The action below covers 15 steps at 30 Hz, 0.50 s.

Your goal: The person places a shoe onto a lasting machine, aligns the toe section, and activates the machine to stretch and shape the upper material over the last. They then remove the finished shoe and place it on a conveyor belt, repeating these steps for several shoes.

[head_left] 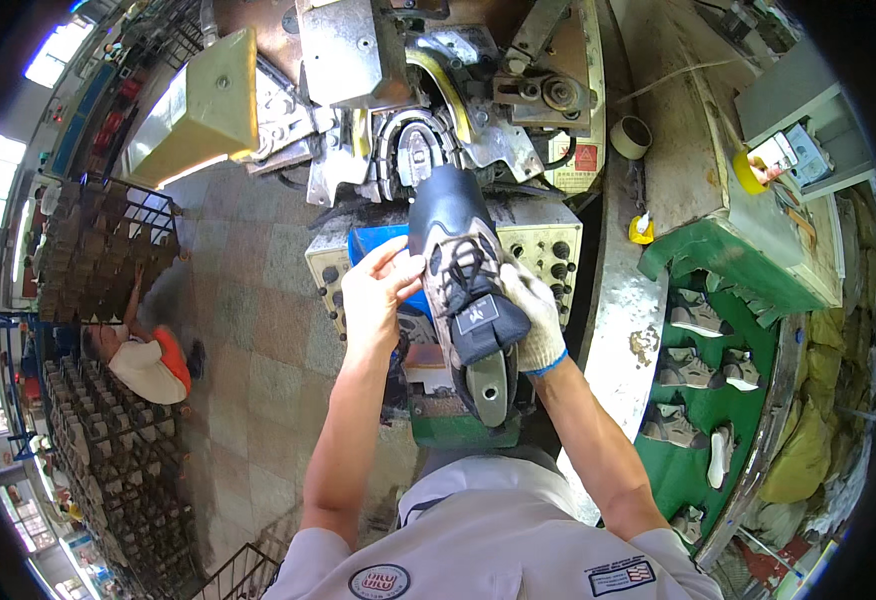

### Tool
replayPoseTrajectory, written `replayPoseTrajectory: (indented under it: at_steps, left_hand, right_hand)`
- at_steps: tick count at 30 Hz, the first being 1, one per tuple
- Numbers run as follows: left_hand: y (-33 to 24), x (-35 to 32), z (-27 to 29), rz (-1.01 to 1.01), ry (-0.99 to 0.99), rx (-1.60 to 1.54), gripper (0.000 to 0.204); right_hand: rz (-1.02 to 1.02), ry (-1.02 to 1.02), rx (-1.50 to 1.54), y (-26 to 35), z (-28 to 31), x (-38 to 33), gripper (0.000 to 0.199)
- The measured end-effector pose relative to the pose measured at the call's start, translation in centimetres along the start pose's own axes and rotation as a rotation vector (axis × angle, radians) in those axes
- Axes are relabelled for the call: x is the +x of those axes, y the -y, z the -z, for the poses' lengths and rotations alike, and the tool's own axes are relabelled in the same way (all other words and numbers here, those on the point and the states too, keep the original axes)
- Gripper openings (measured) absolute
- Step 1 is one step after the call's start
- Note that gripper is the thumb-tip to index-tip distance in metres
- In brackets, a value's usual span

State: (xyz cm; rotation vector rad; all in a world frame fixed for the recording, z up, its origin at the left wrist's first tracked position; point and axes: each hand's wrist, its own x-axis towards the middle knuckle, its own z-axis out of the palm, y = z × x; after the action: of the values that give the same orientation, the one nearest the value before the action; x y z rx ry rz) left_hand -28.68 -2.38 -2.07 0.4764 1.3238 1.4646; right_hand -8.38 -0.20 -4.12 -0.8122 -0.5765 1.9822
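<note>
A dark blue and grey laced shoe upper [461,270] on a grey last sits between my hands, its toe pointing into the metal jaws of a lasting machine [413,140]. My bare left hand [378,295] grips the shoe's left side. On the right side my right hand [536,312], in a white knit glove, holds it from below. The grey heel end of the last [491,385] points toward my body.
The machine's cream control panel with knobs [543,245] lies under the shoe. A green conveyor tray [703,400] on the right carries several grey shoe uppers. A tape roll [630,137] lies at the right. On the left a crouching person [148,362] works beside wire racks [108,250].
</note>
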Motion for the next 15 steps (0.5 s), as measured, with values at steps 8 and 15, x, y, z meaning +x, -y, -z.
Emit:
replayPoseTrajectory:
  at_steps: [8, 15]
  left_hand:
    - [-0.7, 4.5, 0.7, -0.183, -0.028, -0.139, 0.064]
    - [0.9, 5.1, 0.4, -0.042, -0.041, -0.092, 0.041]
  right_hand:
    - [0.044, -0.043, 0.105, -1.0, -2.5, 7.4, 0.036]
    - [0.086, -0.013, 0.214, -2.9, -3.6, 10.4, 0.031]
